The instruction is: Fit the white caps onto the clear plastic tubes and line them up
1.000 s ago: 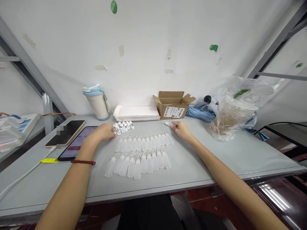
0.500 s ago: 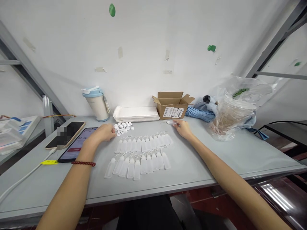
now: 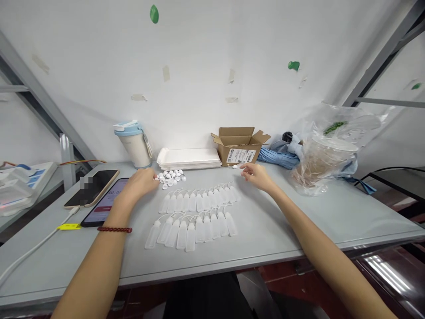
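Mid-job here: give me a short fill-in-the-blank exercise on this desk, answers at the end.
Of the left hand and right hand, the ____ is nearer the small white plastic caps.
Slim translucent white plastic pieces lie in ____ rows.
The cream tumbler has a light ____ lid.
The open brown cardboard box stands to the ____ of the flat white stack.
Missing words: left; two; blue; right.

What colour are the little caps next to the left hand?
The little caps are white; the head view, the only one, shows them best.
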Demonstrator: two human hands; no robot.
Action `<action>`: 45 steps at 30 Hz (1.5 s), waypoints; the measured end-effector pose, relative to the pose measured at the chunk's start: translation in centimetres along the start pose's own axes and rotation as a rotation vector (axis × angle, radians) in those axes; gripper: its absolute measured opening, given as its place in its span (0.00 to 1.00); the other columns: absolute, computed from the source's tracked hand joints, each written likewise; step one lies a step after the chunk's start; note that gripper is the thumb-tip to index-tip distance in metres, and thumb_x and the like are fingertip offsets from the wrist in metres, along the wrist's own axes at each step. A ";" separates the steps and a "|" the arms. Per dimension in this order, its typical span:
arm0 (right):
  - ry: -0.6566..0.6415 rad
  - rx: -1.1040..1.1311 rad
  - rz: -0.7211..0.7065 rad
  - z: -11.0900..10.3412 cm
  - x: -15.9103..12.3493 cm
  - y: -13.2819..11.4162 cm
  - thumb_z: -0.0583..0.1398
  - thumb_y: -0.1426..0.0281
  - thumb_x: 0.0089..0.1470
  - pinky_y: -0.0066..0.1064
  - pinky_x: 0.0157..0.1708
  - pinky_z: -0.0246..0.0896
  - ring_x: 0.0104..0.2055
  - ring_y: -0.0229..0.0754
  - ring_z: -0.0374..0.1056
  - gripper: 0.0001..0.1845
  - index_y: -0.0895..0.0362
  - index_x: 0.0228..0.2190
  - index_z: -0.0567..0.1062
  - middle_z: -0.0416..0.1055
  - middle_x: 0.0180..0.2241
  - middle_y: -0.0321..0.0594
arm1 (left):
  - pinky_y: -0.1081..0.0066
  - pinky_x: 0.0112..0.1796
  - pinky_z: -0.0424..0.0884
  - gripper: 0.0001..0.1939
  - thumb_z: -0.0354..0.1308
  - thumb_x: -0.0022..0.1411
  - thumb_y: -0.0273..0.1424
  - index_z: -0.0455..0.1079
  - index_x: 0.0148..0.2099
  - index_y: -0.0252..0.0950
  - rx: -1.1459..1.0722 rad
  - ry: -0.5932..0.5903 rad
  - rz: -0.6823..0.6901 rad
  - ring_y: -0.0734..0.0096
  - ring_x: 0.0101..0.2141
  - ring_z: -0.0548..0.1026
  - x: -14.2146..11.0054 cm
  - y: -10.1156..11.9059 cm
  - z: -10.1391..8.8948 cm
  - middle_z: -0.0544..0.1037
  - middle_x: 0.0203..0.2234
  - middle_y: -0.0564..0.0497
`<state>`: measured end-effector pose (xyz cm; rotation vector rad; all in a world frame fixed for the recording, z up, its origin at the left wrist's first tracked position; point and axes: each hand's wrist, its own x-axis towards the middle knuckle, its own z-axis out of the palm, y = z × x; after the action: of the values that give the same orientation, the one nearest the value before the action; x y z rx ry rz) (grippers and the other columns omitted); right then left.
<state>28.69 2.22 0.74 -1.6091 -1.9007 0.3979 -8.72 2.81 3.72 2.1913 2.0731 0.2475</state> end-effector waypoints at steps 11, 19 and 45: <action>-0.514 -0.070 -0.096 -0.8 -2.0 -3.2 0.54 0.66 0.47 0.25 0.19 0.45 0.17 0.31 0.52 0.14 0.59 0.15 0.64 0.63 0.14 0.33 | 0.67 0.36 0.67 0.14 0.48 0.57 0.33 0.70 0.41 0.32 -0.102 0.397 0.192 0.60 0.34 0.75 -1.7 5.0 0.6 0.78 0.31 0.46; -0.514 -0.180 -0.014 0.2 -1.6 -2.4 0.55 0.66 0.44 0.27 0.19 0.45 0.16 0.32 0.54 0.16 0.58 0.11 0.63 0.63 0.12 0.36 | 0.68 0.36 0.69 0.11 0.52 0.55 0.34 0.72 0.37 0.33 -0.398 0.319 0.279 0.66 0.31 0.75 -2.3 6.9 1.2 0.78 0.27 0.49; 0.507 -0.189 -0.821 4.7 -4.9 -6.5 0.56 0.71 0.57 0.26 0.25 0.61 0.29 0.38 0.67 0.03 0.57 0.34 0.66 0.71 0.29 0.43 | 0.74 0.25 0.69 0.14 0.60 0.54 0.39 0.70 0.29 0.32 -1.074 -0.201 0.325 0.75 0.22 0.72 -5.3 10.6 0.7 0.73 0.21 0.53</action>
<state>21.04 -3.14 -0.30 -0.7842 -2.0096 -0.4969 1.53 -3.13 4.93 1.6976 1.0244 0.8735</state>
